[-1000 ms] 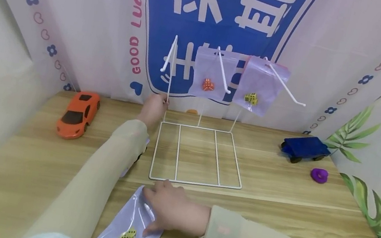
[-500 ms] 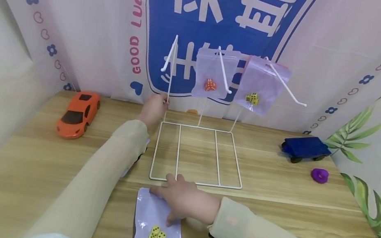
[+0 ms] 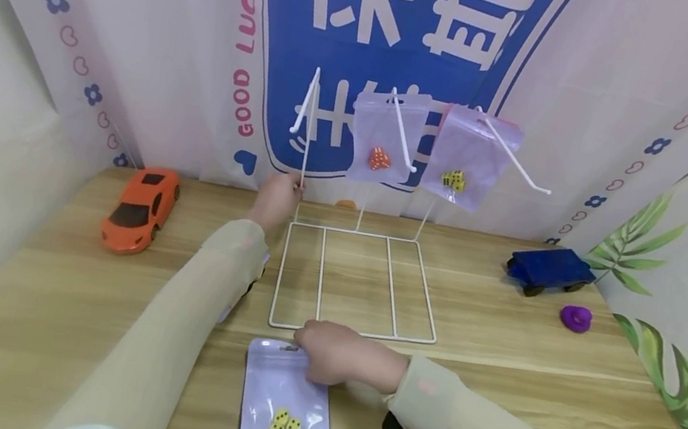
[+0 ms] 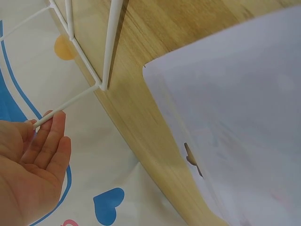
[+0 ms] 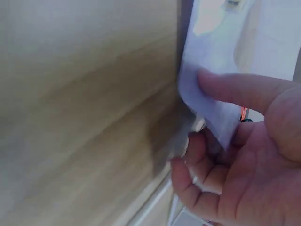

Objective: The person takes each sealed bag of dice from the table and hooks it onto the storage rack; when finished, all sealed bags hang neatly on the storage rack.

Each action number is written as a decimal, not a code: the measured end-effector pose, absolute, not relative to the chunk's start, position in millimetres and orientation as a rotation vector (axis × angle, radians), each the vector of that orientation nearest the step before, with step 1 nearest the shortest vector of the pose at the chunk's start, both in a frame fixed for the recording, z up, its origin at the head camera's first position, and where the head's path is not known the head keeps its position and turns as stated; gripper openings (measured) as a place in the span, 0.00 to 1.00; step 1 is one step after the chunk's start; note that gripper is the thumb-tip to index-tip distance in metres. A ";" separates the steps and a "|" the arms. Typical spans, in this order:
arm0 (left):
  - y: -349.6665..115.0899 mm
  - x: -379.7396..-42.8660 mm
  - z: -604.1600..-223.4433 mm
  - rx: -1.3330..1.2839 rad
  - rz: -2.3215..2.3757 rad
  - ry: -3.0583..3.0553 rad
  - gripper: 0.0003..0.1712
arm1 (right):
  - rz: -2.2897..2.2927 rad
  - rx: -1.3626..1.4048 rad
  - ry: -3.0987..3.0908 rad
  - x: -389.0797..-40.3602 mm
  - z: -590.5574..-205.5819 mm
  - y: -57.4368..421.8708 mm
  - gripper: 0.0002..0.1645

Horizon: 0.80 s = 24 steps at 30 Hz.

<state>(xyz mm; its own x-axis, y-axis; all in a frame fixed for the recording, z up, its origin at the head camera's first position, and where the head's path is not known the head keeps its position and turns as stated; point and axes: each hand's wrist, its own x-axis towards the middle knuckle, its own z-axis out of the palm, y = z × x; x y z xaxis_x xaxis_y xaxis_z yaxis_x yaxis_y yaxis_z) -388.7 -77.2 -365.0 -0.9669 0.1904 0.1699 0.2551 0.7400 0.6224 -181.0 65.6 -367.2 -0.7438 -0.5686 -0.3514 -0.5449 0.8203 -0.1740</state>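
My left hand (image 3: 277,200) pinches the left upright of a white wire display rack (image 3: 374,235), near the table's back edge. In the left wrist view, thumb and fingers meet on the thin wire. My right hand (image 3: 338,355) grips the top right part of a pale purple zip bag (image 3: 273,380) with several yellow dice (image 3: 282,426). Thumb on one face and curled fingers behind it show in the right wrist view. The bag lies before the rack, its hang hole towards the rack. Another pale bag (image 4: 235,103) lies partly hidden under my left forearm.
On the rack's middle hook hangs a bag with orange dice (image 3: 380,159); on the right hook, one with yellow dice (image 3: 454,180). The left hook (image 3: 302,107) is bare. An orange toy car (image 3: 140,211), a blue toy wagon (image 3: 550,270) and a small purple object (image 3: 575,318) stand around.
The dice bag has turned upright and shifted right under my right hand. My right fingers have since curled in at its top edge. The left hand stays on the rack.
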 end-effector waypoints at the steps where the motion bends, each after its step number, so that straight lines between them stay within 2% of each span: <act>1: -77.1 -388.6 -365.4 -0.370 -1.031 -2.841 0.10 | -0.138 -0.849 2.606 -181.8 -367.1 68.2 0.19; 6: -76.6 -388.2 -365.8 -0.374 -1.049 -2.833 0.09 | -0.441 -0.948 2.551 -184.9 -354.1 84.0 0.06; 16: -77.0 -386.7 -365.1 -0.380 -1.020 -2.843 0.10 | -0.766 -1.128 2.481 -179.4 -285.0 123.0 0.04; 24: -78.7 -387.0 -364.7 -0.406 -1.064 -2.844 0.09 | -1.026 -0.929 2.832 -185.3 -210.9 157.3 0.04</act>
<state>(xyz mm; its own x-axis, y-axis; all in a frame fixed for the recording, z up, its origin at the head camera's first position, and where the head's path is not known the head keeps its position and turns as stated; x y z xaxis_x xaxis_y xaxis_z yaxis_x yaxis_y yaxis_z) -387.0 -78.7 -364.7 -0.9620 0.2183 0.1644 0.2725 0.7240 0.6337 -185.3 157.3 -210.9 -0.8264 -0.5258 0.2015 -0.5328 0.6145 -0.5819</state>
